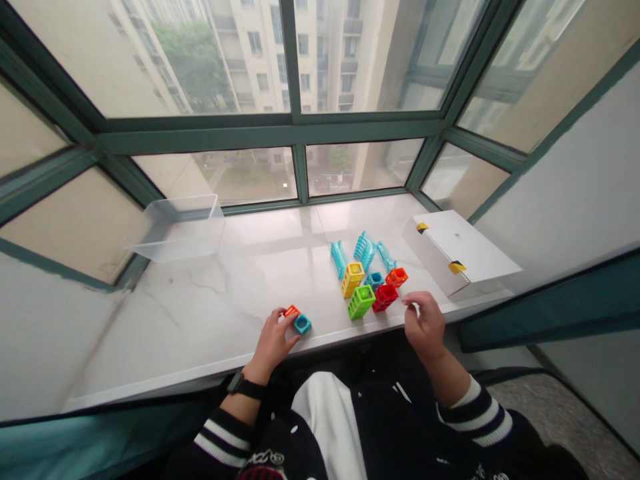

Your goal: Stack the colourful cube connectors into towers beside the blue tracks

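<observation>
The left hand is closing its grip over two small pieces, with the fingers curling onto an orange block and the thumb side pressing beside a teal block; the two pieces are touching each other at the near edge of a white marble-patterned surface. The right hand is hanging half-curled in a loose, released grip, holding nothing that shows, just beside a red block. Five more blocks are sitting in a cluster between the hands and the far side: that red one, a green block, a yellow block, a blue block and a second orange block. The green and yellow blocks are lying with their long axes slanting across the surface. Three teal ribbed tubes are lying just behind them, pointing roughly toward the window. A white box with black-and-yellow tape is sitting to the right, and a clear plastic bin is standing at the far left against the window frame. A black watch is circling the left wrist.
</observation>
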A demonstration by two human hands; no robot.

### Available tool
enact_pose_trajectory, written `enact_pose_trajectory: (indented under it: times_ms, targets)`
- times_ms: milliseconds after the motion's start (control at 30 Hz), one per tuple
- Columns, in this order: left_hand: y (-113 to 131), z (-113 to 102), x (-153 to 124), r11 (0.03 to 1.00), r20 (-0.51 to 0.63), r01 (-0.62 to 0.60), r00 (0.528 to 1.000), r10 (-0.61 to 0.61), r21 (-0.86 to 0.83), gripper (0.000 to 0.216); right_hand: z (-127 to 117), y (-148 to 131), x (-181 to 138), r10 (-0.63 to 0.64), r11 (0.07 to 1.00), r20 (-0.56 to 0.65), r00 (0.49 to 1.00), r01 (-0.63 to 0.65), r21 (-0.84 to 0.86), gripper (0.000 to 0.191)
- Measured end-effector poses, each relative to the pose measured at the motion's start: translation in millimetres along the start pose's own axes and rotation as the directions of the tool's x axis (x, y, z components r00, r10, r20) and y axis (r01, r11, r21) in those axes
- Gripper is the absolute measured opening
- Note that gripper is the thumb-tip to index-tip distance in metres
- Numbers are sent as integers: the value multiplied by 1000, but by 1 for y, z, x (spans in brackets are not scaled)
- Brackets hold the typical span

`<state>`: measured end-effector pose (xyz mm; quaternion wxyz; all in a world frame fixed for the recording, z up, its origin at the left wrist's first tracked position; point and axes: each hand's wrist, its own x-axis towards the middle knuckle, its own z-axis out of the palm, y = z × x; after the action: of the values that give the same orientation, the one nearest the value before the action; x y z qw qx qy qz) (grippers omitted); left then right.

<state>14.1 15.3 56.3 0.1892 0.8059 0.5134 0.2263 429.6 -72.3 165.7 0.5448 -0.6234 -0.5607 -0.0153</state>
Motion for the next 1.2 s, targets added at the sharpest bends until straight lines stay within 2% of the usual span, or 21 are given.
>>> enact_pose_trajectory:
  times_ms: [33,100,167,200,267,367,433,467,567,700,833,900,967,1100,1200]
  targets:
    - [3,1,0,1000,-1,-7,1000,7,-5,54,4,-19,1,-93,993,62,994,88,72,21]
    - [8,3,0,1000,-5,-7,1000,7,-8,47,20,-54,-2,-246,945,222,944,182,273,27]
    - [13,5,2,1000,-17,7,1000,-6,4,37,48,-79,-11,-380,887,421,823,195,419,36]
    - [15,7,3,1000,-26,14,1000,-14,7,33,65,-86,-18,-407,879,519,752,168,445,40]
    - [18,10,4,1000,-44,26,999,-26,-5,28,103,-91,-34,-347,914,685,641,69,399,47]
    - [19,15,4,998,-75,36,996,-40,-56,26,157,-78,-59,-130,982,810,572,-37,183,67]
    - [19,17,3,995,-81,42,995,-49,-88,25,182,-65,-72,-47,996,857,514,-44,81,78]
    - [19,17,2,994,-76,47,996,-55,-101,24,191,-61,-76,-11,998,865,501,-45,39,79]
    - [19,16,1,991,-49,71,996,-77,-117,21,203,-54,-81,62,998,871,488,-43,-47,67]
    - [20,11,3,991,-22,79,996,-82,-107,16,202,-57,-76,59,998,877,477,-23,-54,38]
    - [18,7,6,993,-7,46,999,-47,-112,13,195,-55,-76,90,996,847,523,-49,-76,33]
    - [14,7,7,993,-22,53,998,-55,-107,14,192,-52,-77,119,990,829,547,-131,-55,34]
    - [9,8,9,992,-20,74,997,-77,-106,18,189,-50,-78,134,964,827,547,-265,19,36]
    - [4,3,10,987,-40,101,994,-107,-122,33,182,-52,-77,118,821,826,551,-523,231,40]
    - [13,-11,7,986,-108,16,994,-34,-168,39,177,-60,-73,88,718,815,573,-603,347,44]
